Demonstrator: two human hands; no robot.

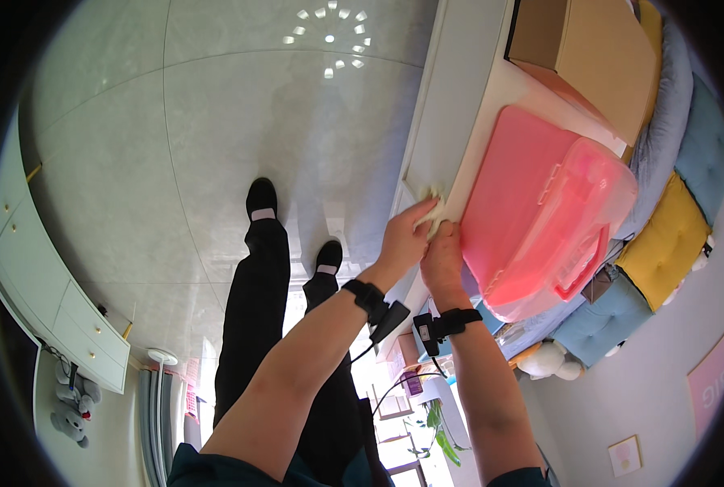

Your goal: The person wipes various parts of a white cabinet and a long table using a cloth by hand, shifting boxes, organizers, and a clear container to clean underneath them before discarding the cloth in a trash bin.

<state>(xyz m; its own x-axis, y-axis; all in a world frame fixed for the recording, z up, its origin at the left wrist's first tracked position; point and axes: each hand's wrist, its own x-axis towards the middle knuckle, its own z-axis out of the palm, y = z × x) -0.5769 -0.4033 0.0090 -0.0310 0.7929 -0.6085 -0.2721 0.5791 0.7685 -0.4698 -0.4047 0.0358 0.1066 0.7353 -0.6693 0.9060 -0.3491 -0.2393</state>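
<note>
At the edge of a pale table, my left hand (402, 238) and my right hand (443, 259) meet around a small, pale yellow, crumpled soft item (433, 213), perhaps a cloth or yarn. The fingers of both hands pinch it, and a frayed-looking end sticks out above them. A black strap with a small device is on each wrist. Just right of my right hand is a pink translucent plastic box (520, 213) with a clear lid and a carry handle, lying on the table.
A cardboard box (605, 67) stands beyond the pink box. Behind are a sofa's blue cushion (605, 316) and yellow cushion (666, 240), with a white plush toy (544, 360). A light cabinet (45, 274) curves along the left, across the tiled floor (216, 152).
</note>
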